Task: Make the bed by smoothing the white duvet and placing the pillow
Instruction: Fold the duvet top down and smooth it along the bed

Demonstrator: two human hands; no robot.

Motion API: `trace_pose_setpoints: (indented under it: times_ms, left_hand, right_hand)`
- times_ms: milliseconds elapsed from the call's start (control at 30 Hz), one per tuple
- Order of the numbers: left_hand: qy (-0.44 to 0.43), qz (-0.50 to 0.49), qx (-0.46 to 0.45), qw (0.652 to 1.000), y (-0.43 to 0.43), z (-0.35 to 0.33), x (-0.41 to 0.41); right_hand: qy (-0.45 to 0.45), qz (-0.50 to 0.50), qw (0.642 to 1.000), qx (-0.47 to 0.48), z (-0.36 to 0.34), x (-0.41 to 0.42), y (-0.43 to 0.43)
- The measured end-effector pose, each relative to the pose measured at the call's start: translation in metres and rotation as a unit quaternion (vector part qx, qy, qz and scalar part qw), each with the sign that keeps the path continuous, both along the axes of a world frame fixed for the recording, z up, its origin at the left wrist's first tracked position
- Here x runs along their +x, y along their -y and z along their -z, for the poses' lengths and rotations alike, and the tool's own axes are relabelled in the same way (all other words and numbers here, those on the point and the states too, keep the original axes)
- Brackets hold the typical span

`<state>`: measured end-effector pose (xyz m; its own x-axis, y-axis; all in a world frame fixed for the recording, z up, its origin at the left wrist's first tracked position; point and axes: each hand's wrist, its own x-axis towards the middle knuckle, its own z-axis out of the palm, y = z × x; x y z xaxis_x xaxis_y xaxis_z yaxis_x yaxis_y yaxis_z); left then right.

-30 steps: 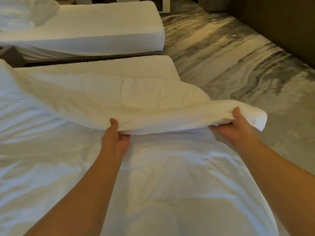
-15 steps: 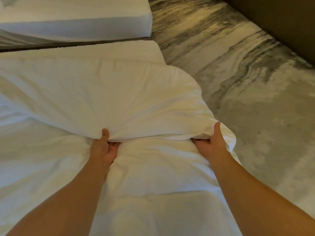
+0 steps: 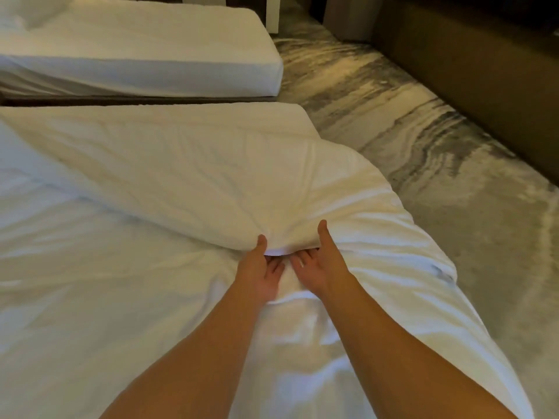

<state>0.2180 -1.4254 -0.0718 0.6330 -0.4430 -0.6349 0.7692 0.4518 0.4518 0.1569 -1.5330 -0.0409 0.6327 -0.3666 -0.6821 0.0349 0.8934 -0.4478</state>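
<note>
The white duvet (image 3: 193,182) covers the near bed, with its end folded back toward me in a thick, bunched edge. My left hand (image 3: 260,273) grips that edge from below, thumb on top. Close beside it, my right hand (image 3: 317,261) grips the same edge, thumb up over the fold and fingers tucked under. The two hands nearly touch at the middle of the fold. Creases fan out from the grip. A pillow (image 3: 30,10) lies at the far left on the other bed.
A second bed (image 3: 169,62) with a white sheet stands beyond a narrow dark gap. To the right is marbled grey carpet (image 3: 423,146). A dark brown low wall or furniture (image 3: 484,74) runs along the far right.
Both hands have lowered the lifted duvet edge onto the bed. They have slid toward each other, from far apart to nearly touching, gathering the fold between them.
</note>
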Motion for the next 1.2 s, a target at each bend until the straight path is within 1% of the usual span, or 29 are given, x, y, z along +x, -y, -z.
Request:
trace_pose_setpoints:
  times_ms: [67, 133, 233, 300, 367, 433, 533, 600, 667, 700, 733, 767, 800, 833, 867, 900, 967, 1000, 1100, 1133, 1200]
  left_hand:
    - [0.021, 0.071, -0.016, 0.997, -0.051, -0.017, 0.013]
    - [0.04, 0.099, 0.0, 0.994, -0.114, -0.027, 0.036]
    - [0.057, 0.098, 0.027, 0.993, -0.199, -0.029, 0.081]
    - [0.059, 0.103, 0.052, 0.992, -0.238, -0.029, 0.108]
    - [0.078, 0.087, 0.098, 0.988, -0.266, -0.023, 0.135]
    - [0.101, 0.065, 0.106, 0.987, -0.284, -0.017, 0.154]
    - [0.137, 0.039, 0.106, 0.984, -0.292, -0.021, 0.174]
    - [0.141, 0.013, 0.131, 0.981, -0.287, -0.023, 0.197]
    - [0.107, -0.049, 0.147, 0.982, -0.275, -0.023, 0.226]
    - [0.088, -0.081, 0.168, 0.978, -0.271, -0.026, 0.24]
    - [0.086, -0.094, 0.212, 0.969, -0.272, -0.022, 0.257]
    - [0.1, -0.101, 0.262, 0.955, -0.275, -0.019, 0.269]
    - [0.108, -0.106, 0.291, 0.945, -0.279, -0.012, 0.282]
    - [0.117, -0.103, 0.299, 0.941, -0.286, -0.004, 0.292]
    - [0.129, -0.103, 0.299, 0.94, -0.294, 0.006, 0.3]
    - [0.117, -0.104, 0.285, 0.946, -0.302, 0.016, 0.303]
    - [0.071, -0.144, 0.216, 0.963, -0.318, 0.028, 0.298]
    - [0.063, -0.162, 0.183, 0.968, -0.327, 0.026, 0.288]
    - [0.114, -0.205, 0.098, 0.967, -0.352, -0.008, 0.232]
    - [0.128, -0.222, 0.079, 0.963, -0.36, -0.02, 0.208]
    - [0.132, -0.242, 0.037, 0.96, -0.368, -0.031, 0.159]
  right_hand:
    - [-0.005, 0.026, 0.999, 0.027, -0.006, 0.033, -0.053]
    - [-0.005, 0.055, 0.998, 0.041, -0.011, 0.068, -0.104]
    - [0.017, 0.093, 0.995, 0.036, -0.009, 0.124, -0.164]
    - [0.026, 0.109, 0.993, 0.029, -0.001, 0.161, -0.189]
    - [0.036, 0.143, 0.989, 0.017, 0.011, 0.186, -0.204]
    - [0.051, 0.179, 0.982, 0.02, 0.025, 0.185, -0.214]
    - [0.086, 0.199, 0.976, 0.017, 0.051, 0.151, -0.216]
    - [0.062, 0.2, 0.978, 0.003, 0.063, 0.128, -0.218]
    - [0.041, 0.195, 0.98, 0.004, 0.072, 0.114, -0.222]
    - [0.036, 0.195, 0.98, 0.009, 0.078, 0.112, -0.225]
    - [0.035, 0.191, 0.981, 0.012, 0.082, 0.111, -0.227]
    - [0.034, 0.184, 0.982, 0.008, 0.086, 0.112, -0.228]
    - [0.037, 0.177, 0.983, 0.004, 0.089, 0.114, -0.228]
    - [0.039, 0.174, 0.984, -0.001, 0.094, 0.116, -0.227]
    - [0.038, 0.171, 0.985, -0.006, 0.098, 0.117, -0.226]
    - [0.036, 0.167, 0.985, -0.011, 0.102, 0.119, -0.225]
    - [0.031, 0.164, 0.986, -0.021, 0.104, 0.121, -0.225]
    - [0.023, 0.163, 0.986, -0.028, 0.105, 0.124, -0.226]
    - [0.026, 0.176, 0.984, -0.03, 0.093, 0.125, -0.229]
    - [0.043, 0.176, 0.983, -0.022, 0.082, 0.123, -0.233]
    - [0.12, 0.135, 0.983, 0.012, 0.055, 0.112, -0.249]
